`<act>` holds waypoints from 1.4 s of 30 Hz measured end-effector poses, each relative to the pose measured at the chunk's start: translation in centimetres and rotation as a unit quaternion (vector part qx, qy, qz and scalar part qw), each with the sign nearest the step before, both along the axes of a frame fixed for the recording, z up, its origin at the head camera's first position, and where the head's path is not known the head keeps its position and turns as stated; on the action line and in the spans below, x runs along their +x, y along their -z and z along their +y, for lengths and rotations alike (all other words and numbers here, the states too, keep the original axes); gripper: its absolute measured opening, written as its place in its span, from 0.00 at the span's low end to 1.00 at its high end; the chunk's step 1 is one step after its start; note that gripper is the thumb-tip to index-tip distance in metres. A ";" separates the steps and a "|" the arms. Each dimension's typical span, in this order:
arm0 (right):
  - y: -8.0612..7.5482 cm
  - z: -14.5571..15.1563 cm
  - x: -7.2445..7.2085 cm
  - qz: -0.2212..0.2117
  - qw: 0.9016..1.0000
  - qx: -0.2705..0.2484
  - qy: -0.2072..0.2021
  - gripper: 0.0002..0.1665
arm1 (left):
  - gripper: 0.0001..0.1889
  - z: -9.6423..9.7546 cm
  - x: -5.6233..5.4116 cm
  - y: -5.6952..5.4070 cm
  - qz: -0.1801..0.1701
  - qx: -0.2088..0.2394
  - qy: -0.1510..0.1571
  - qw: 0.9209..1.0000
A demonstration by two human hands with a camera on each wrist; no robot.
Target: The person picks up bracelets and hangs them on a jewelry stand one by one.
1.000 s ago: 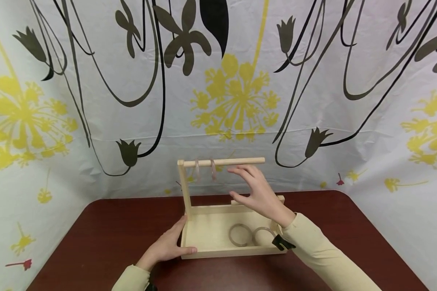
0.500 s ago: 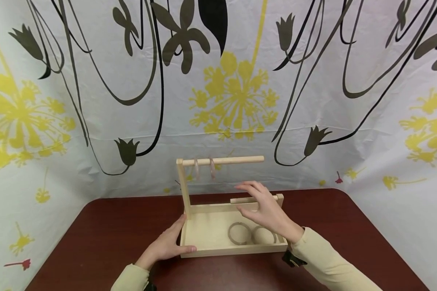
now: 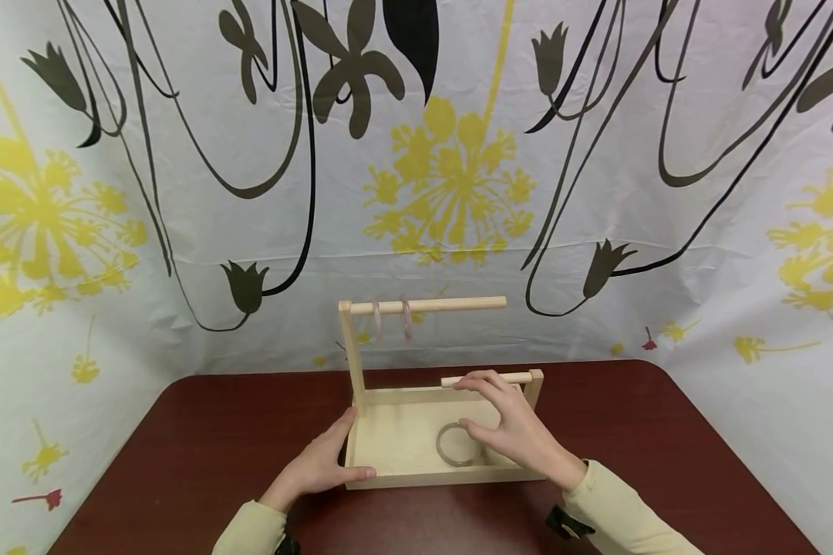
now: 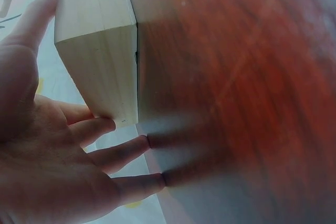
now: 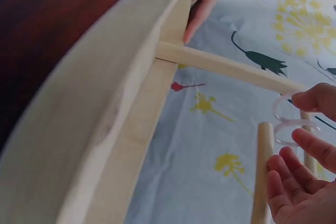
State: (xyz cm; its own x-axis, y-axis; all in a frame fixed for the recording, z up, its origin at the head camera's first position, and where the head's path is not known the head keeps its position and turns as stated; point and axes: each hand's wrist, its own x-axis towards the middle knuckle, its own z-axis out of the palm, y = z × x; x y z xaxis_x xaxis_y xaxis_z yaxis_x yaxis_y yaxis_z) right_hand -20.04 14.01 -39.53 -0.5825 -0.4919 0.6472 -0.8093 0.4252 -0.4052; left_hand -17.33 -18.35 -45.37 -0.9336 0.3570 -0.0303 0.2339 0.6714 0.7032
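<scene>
My left hand (image 3: 315,466) rests against the near left corner of a shallow wooden tray (image 3: 451,480), thumb along its front wall. In the left wrist view its fingers lie spread and straight beside the wood. Over the tray's right half hovers my right hand (image 3: 524,435), thumb and fingers parted, holding nothing. A translucent ring-shaped bangle (image 3: 440,453) lies on the tray floor by the right thumb; the right hand mostly hides a second one. Two pinkish bangles, a left one (image 3: 378,325) and a right one (image 3: 407,324), hang from the tall wooden bar (image 3: 458,304).
The bar sticks out rightward from a post (image 3: 355,358) at the tray's left end. A lower bar (image 3: 447,382) points left from a short post (image 3: 534,388) at the right. Behind the dark red table (image 3: 236,432) hangs a flower-patterned curtain (image 3: 416,216).
My right hand has come down from beside the tall bar, past the lower bar, to above the bangles in the tray. My left hand has stayed at the corner.
</scene>
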 end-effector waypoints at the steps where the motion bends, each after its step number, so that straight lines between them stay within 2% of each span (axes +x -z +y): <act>1: 0.2 0.0 0.0 0.005 1.000 -0.001 -0.002 0.27 | 0.57 0.0 0.0 0.0 -0.001 -0.001 0.000 1.000; 7: 1.4 0.0 0.2 0.029 0.999 -0.006 -0.014 0.25 | 0.57 0.0 0.0 0.0 -0.001 -0.003 -0.002 1.000; 16: 3.2 0.2 0.2 -0.002 1.000 -0.009 -0.010 0.25 | 0.57 0.0 0.0 0.0 0.005 0.003 -0.001 1.000; 23: 4.3 0.3 0.0 -0.045 0.999 -0.013 -0.016 0.23 | 0.57 0.0 0.0 0.0 0.000 0.004 -0.003 1.000; 29: 5.1 0.4 -0.3 -0.089 0.996 0.013 -0.013 0.25 | 0.57 0.0 0.0 0.0 0.000 0.006 -0.005 1.000; 37: 6.3 0.3 -1.1 -0.153 0.987 0.042 -0.016 0.27 | 0.57 0.0 0.0 0.1 -0.004 0.002 -0.003 1.000; 42: 6.9 0.0 -1.4 -0.177 0.982 0.060 -0.007 0.30 | 0.57 0.0 0.0 0.0 -0.002 0.000 -0.004 1.000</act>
